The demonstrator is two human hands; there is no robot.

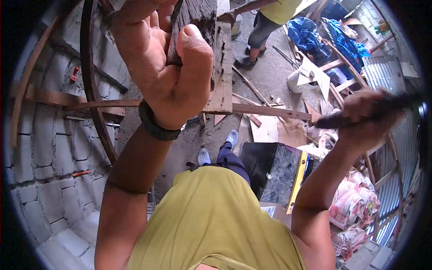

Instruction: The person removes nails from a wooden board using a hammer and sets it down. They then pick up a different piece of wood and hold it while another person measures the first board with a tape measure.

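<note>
My left hand (180, 76) is raised close to the camera, its thumb and fingers closed around a dark, weathered piece of wood (201, 15). Right beside that piece runs a pale wooden board (223, 96) with several nails standing up from it in a row. My right hand (366, 112) is off to the right, blurred by motion, wrapped round the handle of a dark tool (332, 120). The tool's far end fades into the dark edge of the view, so its kind cannot be made out.
A person in a yellow shirt (279, 11) stands ahead. A thin wooden bar (270, 111) crosses in front of me. Below are a black box (270, 173), a yellow spirit level (298, 182) and a white bucket (297, 81). Block wall (42, 157) rises left; filled sacks (353, 204) lie right.
</note>
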